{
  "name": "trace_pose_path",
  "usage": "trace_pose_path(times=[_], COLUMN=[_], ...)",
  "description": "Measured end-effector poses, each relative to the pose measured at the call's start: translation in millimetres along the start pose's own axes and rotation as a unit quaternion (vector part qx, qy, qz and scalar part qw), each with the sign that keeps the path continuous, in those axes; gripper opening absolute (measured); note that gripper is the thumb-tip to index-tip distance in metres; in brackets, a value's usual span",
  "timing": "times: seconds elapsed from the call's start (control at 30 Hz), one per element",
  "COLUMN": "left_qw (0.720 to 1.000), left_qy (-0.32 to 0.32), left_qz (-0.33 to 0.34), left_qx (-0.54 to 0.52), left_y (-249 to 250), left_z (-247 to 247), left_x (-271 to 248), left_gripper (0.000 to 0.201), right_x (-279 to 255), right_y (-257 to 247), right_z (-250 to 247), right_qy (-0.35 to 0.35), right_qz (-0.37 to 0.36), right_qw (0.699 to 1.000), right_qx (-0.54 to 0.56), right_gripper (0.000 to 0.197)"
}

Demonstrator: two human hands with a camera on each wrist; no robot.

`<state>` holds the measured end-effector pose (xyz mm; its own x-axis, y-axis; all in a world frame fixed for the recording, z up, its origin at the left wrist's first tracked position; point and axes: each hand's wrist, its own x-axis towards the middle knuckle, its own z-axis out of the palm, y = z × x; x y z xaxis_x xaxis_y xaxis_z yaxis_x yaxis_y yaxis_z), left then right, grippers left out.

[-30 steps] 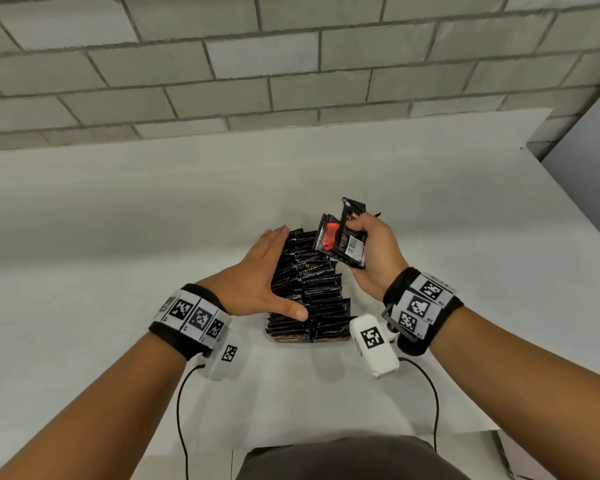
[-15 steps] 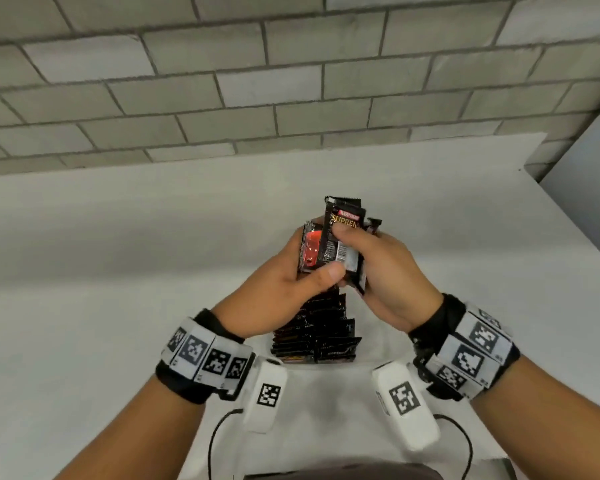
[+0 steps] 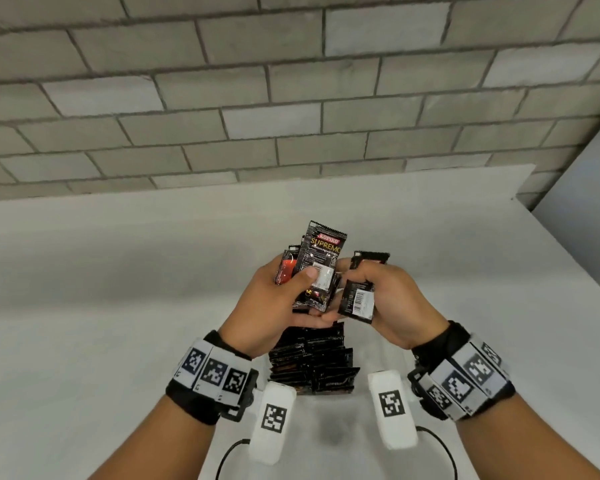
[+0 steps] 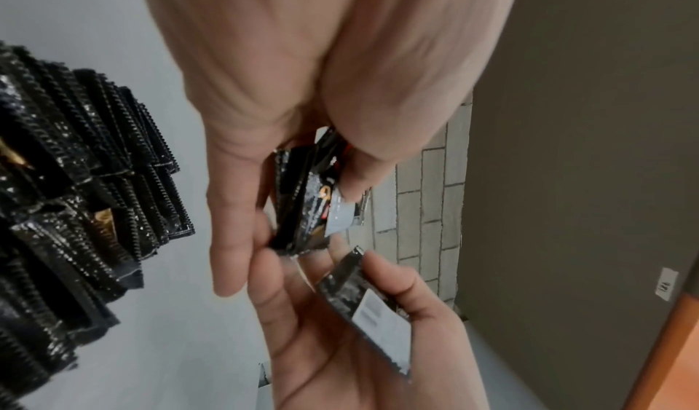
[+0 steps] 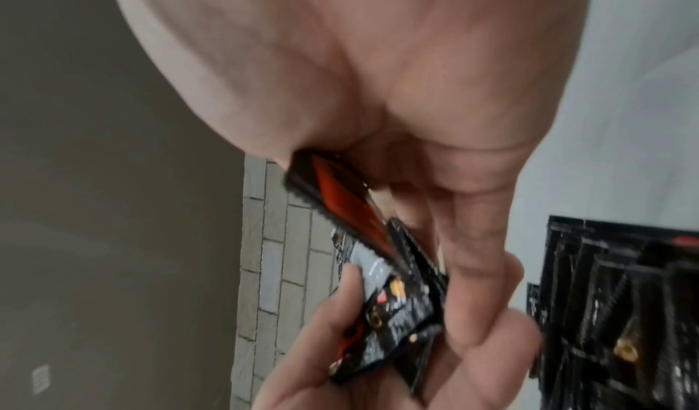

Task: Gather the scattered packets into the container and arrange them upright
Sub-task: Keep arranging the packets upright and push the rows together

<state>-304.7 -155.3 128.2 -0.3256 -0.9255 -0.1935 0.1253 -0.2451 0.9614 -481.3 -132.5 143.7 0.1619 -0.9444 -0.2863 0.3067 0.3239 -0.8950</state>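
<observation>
Both hands are raised over a row of black packets (image 3: 312, 362) standing upright in a low container whose walls barely show. My left hand (image 3: 291, 289) grips a small bundle of black packets (image 3: 321, 268), thumb across the front; one reads "Supremo". In the left wrist view that bundle (image 4: 314, 204) sits between thumb and fingers. My right hand (image 3: 388, 296) pinches a single black packet (image 3: 357, 301), barcode side towards me, just right of the bundle. The right wrist view shows this packet (image 5: 340, 204) under the thumb, and the standing row (image 5: 605, 297) at the right.
The white table (image 3: 118, 306) runs back to a grey brick wall (image 3: 291, 116). Its right edge (image 3: 568, 258) lies close to the right arm. Cables trail from the wrist cameras towards my body at the front.
Both hands have risen over the container and come together. The left hand left the row and took hold of the bundle. The right hand now holds one packet apart from it.
</observation>
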Motion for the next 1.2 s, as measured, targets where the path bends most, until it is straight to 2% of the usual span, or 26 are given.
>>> trace_pose_path(times=[0.07, 0.17, 0.23, 0.27, 0.33, 0.4, 0.5, 0.67, 0.83, 0.93, 1.0, 1.1, 1.13, 1.2], left_qw=[1.0, 1.0, 1.0, 1.0, 1.0, 1.0, 1.0, 0.999, 0.999, 0.999, 1.0, 0.999, 0.998, 0.997], left_qy=[0.01, 0.008, 0.0, 0.001, 0.004, 0.006, 0.006, -0.021, -0.015, -0.008, -0.001, 0.034, 0.049, 0.074], left_qz=[-0.012, -0.023, -0.021, -0.02, -0.02, -0.02, -0.017, 0.0, 0.036, 0.038, 0.031, 0.035, 0.034, 0.025], left_qx=[-0.003, -0.012, -0.002, 0.0, -0.003, -0.008, -0.017, -0.033, 0.0, 0.014, -0.006, -0.006, 0.001, 0.009], left_y=[1, 5, 7, 7, 5, 1, -3, -5, -5, -4, -2, -2, -3, -8], left_z=[0, -3, -3, -3, -2, -2, 0, 1, 0, -6, -13, -32, -40, -55], left_x=[1, 2, 2, 2, 2, 2, 1, -4, -6, -5, -6, -10, -11, -15], left_gripper=[0.022, 0.023, 0.022, 0.022, 0.024, 0.025, 0.028, 0.031, 0.031, 0.031, 0.032, 0.031, 0.031, 0.032], right_x=[2, 9, 7, 6, 0, -1, 7, 9, 7, 5, 10, 21, 24, 30], right_y=[-4, -3, -4, -5, -11, -16, -10, -3, 1, -4, -9, -13, -12, -5], right_z=[-3, -12, -14, -15, -14, -14, -17, -20, -18, -19, -31, -58, -65, -71], right_qy=[0.044, 0.11, 0.106, 0.078, 0.006, 0.005, 0.083, 0.153, 0.078, 0.071, 0.11, 0.169, 0.161, 0.112], right_qz=[-0.021, -0.075, -0.108, -0.11, -0.091, -0.075, -0.078, -0.087, -0.075, -0.088, -0.107, -0.111, -0.1, -0.082], right_qw=[0.997, 0.98, 0.974, 0.982, 0.995, 0.99, 0.989, 0.98, 0.977, 0.975, 0.961, 0.917, 0.898, 0.838], right_qx=[-0.062, -0.151, -0.168, -0.134, 0.03, 0.12, 0.096, -0.095, -0.182, -0.19, -0.231, -0.344, -0.397, -0.528], right_gripper=[0.028, 0.04, 0.049, 0.058, 0.065, 0.058, 0.034, 0.018, 0.023, 0.014, 0.009, 0.007, 0.007, 0.005])
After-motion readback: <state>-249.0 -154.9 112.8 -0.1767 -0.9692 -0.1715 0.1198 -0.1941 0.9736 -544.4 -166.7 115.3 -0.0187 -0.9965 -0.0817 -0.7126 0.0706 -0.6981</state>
